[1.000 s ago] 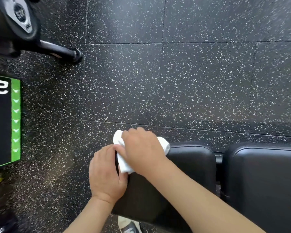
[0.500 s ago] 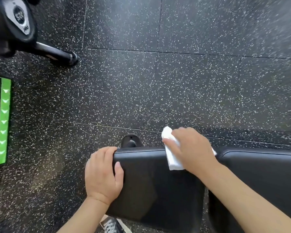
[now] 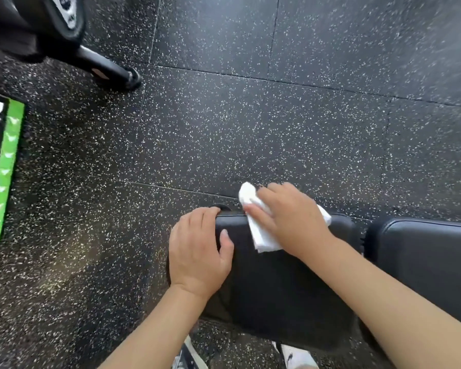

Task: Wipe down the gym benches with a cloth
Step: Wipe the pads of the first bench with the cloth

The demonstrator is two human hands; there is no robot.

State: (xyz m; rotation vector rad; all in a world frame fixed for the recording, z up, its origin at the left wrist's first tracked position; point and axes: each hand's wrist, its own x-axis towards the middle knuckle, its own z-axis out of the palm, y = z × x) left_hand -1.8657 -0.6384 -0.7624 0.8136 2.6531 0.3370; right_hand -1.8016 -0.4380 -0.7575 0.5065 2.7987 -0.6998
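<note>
A black padded gym bench seat (image 3: 280, 291) fills the lower middle of the head view, with a second black pad (image 3: 431, 257) to its right across a narrow gap. My right hand (image 3: 293, 219) presses a folded white cloth (image 3: 261, 235) onto the seat's far edge, fingers spread over it and curled at the tips. My left hand (image 3: 197, 251) grips the seat's far left corner, fingers wrapped over the edge and thumb lying on top of the pad.
Black rubber floor with white speckles (image 3: 224, 129) surrounds the bench. A black machine base with a foot (image 3: 112, 70) stands at the upper left. A black mat with a green strip (image 3: 3, 169) lies at the left edge. My shoes (image 3: 296, 355) show below the seat.
My right hand slid the cloth rightward along the seat's far edge, then back toward the left. My left hand stayed gripping the left corner.
</note>
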